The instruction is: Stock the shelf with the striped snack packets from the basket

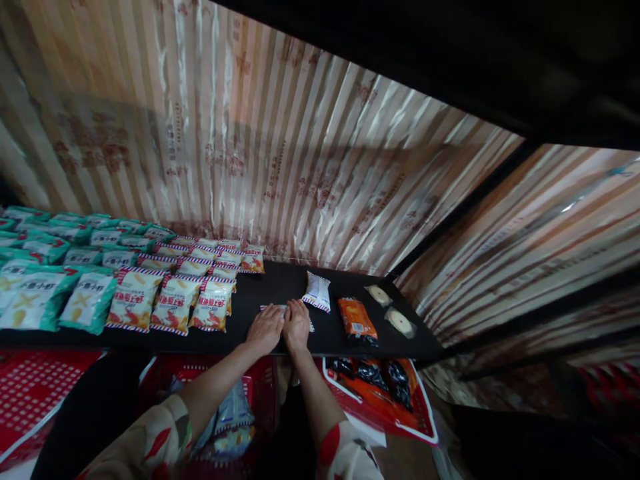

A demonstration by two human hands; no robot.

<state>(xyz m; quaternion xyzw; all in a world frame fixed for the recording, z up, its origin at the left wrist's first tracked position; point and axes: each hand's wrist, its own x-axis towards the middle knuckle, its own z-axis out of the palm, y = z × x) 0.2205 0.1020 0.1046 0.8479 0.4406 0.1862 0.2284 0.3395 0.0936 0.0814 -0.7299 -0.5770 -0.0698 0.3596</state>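
Left, red basket [50, 387], contents not discernible; centre, second basket [266, 393], holding snack bags [234, 407]; right, third basket [429, 415], holding orange-and-black packs [371, 373]; on the table [280, 273], left hand [267, 328] palm down, fingers extended; packet [312, 327] directly beneath both hands, mostly covered, striped ends protruding; right hand [297, 323] likewise flat, adjoining the left, neither clasping it.

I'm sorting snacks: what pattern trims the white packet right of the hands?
The white packet has red, white and blue stripes (head view).
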